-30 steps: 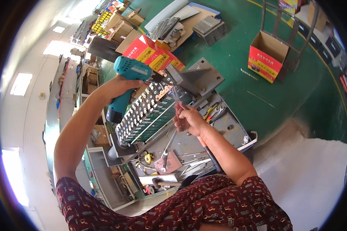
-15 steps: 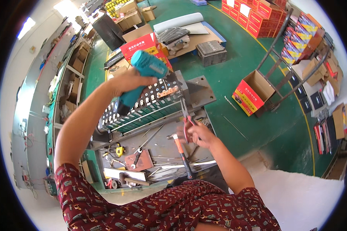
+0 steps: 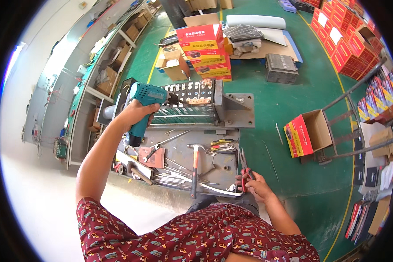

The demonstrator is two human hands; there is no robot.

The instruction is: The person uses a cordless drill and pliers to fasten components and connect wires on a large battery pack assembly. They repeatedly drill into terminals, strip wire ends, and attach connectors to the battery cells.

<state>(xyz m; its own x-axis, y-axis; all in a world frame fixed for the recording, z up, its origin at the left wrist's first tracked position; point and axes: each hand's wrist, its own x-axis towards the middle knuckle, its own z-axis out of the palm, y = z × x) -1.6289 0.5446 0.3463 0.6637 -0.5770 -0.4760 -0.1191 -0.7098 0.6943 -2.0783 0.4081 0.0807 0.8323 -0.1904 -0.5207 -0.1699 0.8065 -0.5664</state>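
Observation:
My left hand is wrapped round the grip of a teal cordless drill. The drill's chuck points right, over the top of a long battery pack with rows of terminals; whether the tip touches cannot be told. A copper-coloured strip lies on the terminals just beyond the chuck. Off the near right corner of the tool bench, my right hand is closed on red-handled long-nose pliers, whose jaws point up and away from me with nothing visible between them.
On the metal bench lie a claw hammer, a wrench, several thin rods and more pliers. A steel end plate stands at the pack's right. Beyond are stacked red boxes; an open carton sits by a trolley at right.
My right hand has drawn the pliers back from the pack's right end to the near right corner of the bench. The drill now sits level, pointing right. The head view has shifted.

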